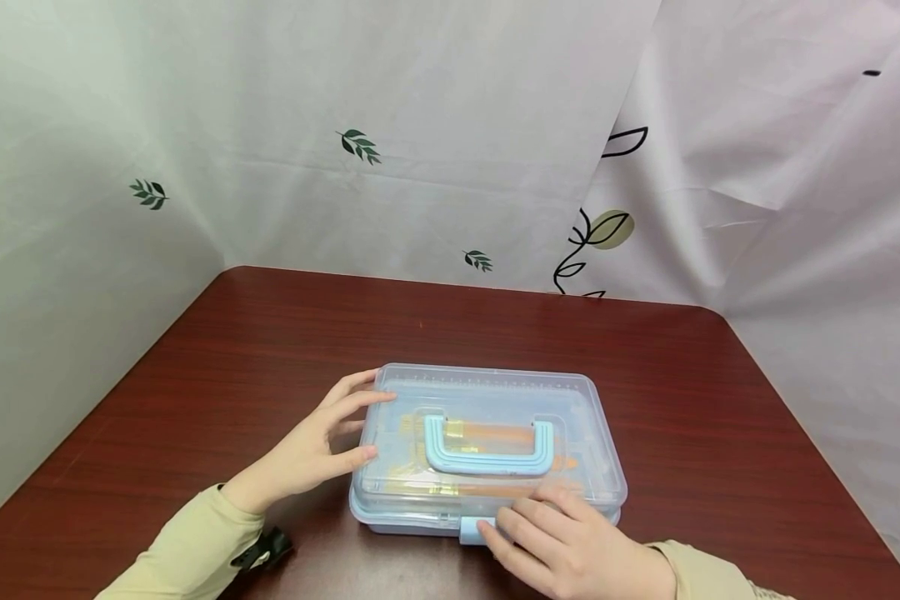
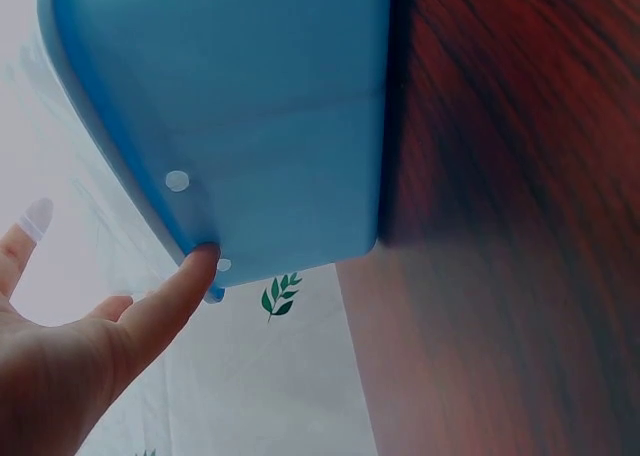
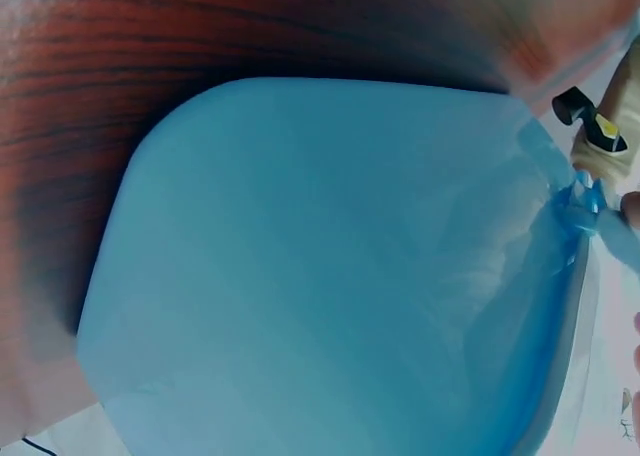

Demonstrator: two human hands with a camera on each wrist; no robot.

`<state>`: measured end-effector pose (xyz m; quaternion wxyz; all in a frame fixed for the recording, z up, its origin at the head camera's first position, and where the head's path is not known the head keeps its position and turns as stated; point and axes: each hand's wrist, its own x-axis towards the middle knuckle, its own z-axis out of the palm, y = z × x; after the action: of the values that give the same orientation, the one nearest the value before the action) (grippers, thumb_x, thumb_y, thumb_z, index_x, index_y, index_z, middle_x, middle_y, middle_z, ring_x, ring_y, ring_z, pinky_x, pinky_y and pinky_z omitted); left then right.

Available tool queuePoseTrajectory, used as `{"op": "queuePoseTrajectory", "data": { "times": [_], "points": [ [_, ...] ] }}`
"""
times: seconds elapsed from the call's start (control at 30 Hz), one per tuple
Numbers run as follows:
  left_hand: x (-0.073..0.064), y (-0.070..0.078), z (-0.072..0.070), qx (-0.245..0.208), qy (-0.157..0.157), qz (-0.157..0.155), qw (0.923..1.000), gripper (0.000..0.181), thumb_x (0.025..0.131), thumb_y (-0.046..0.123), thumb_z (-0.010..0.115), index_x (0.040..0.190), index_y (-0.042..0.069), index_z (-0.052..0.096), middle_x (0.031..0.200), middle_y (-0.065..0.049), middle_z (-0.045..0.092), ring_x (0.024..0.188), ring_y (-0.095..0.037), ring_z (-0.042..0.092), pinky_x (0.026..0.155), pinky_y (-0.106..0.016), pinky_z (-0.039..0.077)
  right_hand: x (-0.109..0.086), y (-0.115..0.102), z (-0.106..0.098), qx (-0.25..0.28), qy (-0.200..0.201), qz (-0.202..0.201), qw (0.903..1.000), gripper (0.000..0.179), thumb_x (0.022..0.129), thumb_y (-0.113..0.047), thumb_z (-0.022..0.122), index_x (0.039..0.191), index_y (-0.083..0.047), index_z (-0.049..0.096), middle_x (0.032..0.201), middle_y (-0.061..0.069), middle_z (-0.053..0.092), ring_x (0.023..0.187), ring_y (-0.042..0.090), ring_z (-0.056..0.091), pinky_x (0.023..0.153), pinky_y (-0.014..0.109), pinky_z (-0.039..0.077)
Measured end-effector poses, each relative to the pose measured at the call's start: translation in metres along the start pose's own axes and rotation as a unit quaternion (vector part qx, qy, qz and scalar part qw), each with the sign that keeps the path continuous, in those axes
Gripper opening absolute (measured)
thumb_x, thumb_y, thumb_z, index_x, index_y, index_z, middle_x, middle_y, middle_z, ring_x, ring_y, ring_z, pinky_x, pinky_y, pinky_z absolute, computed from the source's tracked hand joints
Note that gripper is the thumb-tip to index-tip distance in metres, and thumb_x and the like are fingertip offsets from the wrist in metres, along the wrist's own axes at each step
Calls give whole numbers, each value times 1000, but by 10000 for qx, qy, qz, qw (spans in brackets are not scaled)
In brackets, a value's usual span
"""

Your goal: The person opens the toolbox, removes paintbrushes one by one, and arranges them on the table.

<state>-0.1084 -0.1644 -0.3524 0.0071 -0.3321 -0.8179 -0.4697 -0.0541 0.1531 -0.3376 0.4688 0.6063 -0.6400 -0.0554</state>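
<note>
A translucent pale blue box [image 1: 495, 393] with a closed lid lies on the table, its light blue handle [image 1: 487, 463] folded flat on top. Long orange-brown items with shiny bands, probably paintbrushes [image 1: 487, 492], show blurrily through the lid. My left hand [image 1: 311, 442] rests spread at the box's left end, fingertips on the lid's edge; in the left wrist view one finger [image 2: 175, 296] touches the blue end wall. At the front edge, my right hand [image 1: 562, 542] holds the latch [image 1: 474, 531] with thumb and fingertips. The right wrist view shows the latch [image 3: 618, 241] angled outward.
The dark red-brown wooden table [image 1: 330, 325] has rounded far corners. Pale curtains [image 1: 420, 208] with leaf prints hang around its back and sides. A black strap with a buckle [image 1: 262, 550] sits at the left sleeve's cuff.
</note>
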Motion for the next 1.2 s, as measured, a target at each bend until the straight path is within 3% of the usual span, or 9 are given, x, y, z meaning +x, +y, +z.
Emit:
{"op": "queuePoseTrajectory", "data": {
  "times": [0.1,0.4,0.5,0.67,0.77,0.97,1.2],
  "points": [
    [0,0,0,-18,-7,-6,10000,51,85,10,65,132,20,48,146,-5,25,126,-1,35,93,-39,48,0,-2,0,274,12,-117,9996,23,95,-8,42,98,-14,65,84,-3,62,74,11,56,72,25,47],
    [-1,0,0,0,1,-61,10000,51,85,10,65,133,20,48,147,-5,24,125,-1,36,92,-40,48,-4,-11,2,798,-455,-721,9932,22,95,-12,41,105,-22,57,90,-8,59,79,6,53,75,20,44],
    [-1,0,0,22,8,-63,10000,51,85,10,65,133,20,48,147,-5,25,125,-1,35,92,-41,48,-6,-13,3,1154,-539,-689,9895,23,95,-12,41,106,-21,59,91,-7,59,81,6,54,76,20,43],
    [0,0,0,21,6,-59,10000,51,85,10,65,133,19,48,147,-6,25,125,0,35,92,-41,48,-11,-17,3,1463,-1096,-538,9817,28,97,-11,33,103,-15,60,92,-7,56,84,5,49,78,18,38],
    [0,0,0,29,-2,-49,10000,51,85,10,65,133,19,48,147,-6,25,126,0,34,91,-43,48,-14,-20,3,1315,-1475,-635,9782,31,99,-11,27,103,-15,58,94,-9,54,87,3,47,80,17,37],
    [-1,0,0,10,-15,-70,10000,51,86,10,64,133,18,47,147,-6,24,126,-1,36,91,-49,47,-17,-25,11,720,-1537,-1086,9795,31,98,-11,31,102,-23,59,94,-13,56,89,1,47,79,17,36],
    [-1,0,0,17,-9,-50,10000,51,85,10,64,133,19,48,147,-6,24,125,-1,37,91,-42,48,-19,-24,17,85,-1656,-1458,9753,33,98,-19,33,113,-36,56,99,-16,57,96,2,49,79,20,33]
  ]
}}
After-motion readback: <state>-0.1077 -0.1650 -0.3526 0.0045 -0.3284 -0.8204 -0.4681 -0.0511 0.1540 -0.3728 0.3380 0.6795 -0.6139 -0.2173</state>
